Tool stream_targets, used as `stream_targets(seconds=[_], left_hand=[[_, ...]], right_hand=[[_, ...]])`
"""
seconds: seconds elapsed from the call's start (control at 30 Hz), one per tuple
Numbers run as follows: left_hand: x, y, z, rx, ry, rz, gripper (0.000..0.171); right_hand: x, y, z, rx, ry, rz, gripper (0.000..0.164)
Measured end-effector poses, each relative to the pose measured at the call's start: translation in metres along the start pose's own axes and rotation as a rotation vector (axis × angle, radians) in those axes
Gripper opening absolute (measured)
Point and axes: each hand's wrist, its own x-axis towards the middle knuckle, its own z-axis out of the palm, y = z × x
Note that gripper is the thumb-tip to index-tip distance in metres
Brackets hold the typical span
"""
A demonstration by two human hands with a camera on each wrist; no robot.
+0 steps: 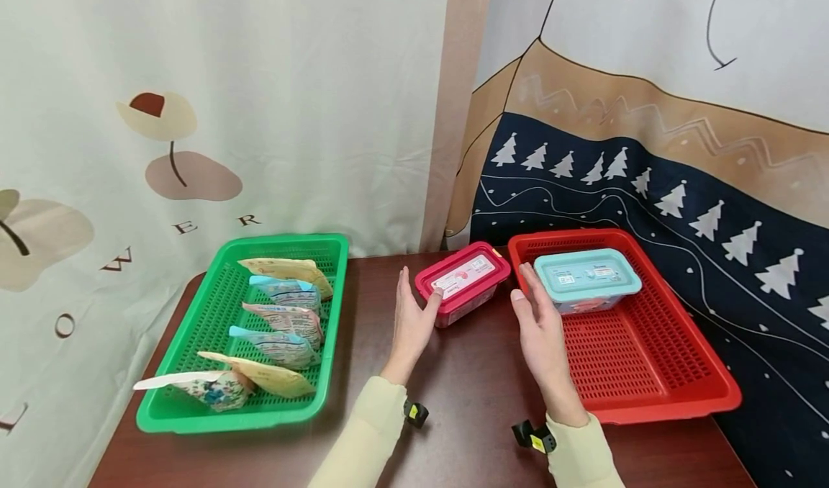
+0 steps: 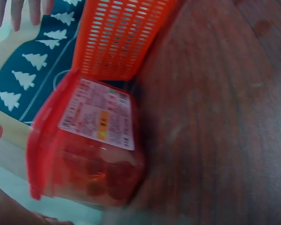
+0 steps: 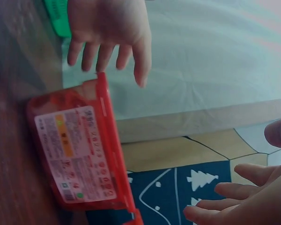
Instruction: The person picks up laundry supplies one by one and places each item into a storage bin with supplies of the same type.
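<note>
A clear plastic food container with a red lid [image 1: 463, 276] stands on the table, tilted in angle between my two hands. My left hand [image 1: 414, 324] is at its left side, fingers extended; whether it touches the container I cannot tell. On the other side my right hand [image 1: 542, 337] is held apart from it, palm inward and fingers straight, over the left rim of a red basket [image 1: 622, 358]. Inside that basket, toward the back, sits a similar container with a light blue lid [image 1: 588, 270]. In the right wrist view, a printed label covers the side of the red-lidded container [image 3: 79, 154].
On the left, a green basket [image 1: 181, 419] holds several upright packets [image 1: 285, 319] in a row. Patterned curtains [image 1: 363, 114] hang behind the dark wooden table [image 1: 466, 416], close to its back edge. The red basket's near rim reaches past my right wrist.
</note>
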Motion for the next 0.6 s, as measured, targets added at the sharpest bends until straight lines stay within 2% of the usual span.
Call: stream_targets(seconds=[0.13,0.27,0.43,0.6], left_hand=[[0.003,-0.012,0.006,0.013,-0.055,-0.016,0.086],[0.005,-0.019,0.009,0.015,-0.078,-0.028,0.084],[0.008,-0.019,0.006,-0.002,-0.086,-0.033,0.083],[0.007,-0.022,-0.002,-0.007,-0.065,-0.013,0.080]], right_hand=[[-0.001,0.006,0.005,0.008,-0.020,0.015,0.055],[-0.002,0.010,0.006,0.002,-0.029,0.029,0.056],[-0.001,0.013,0.007,0.001,-0.035,0.042,0.057],[-0.001,0.016,0.009,-0.019,-0.047,0.047,0.057]])
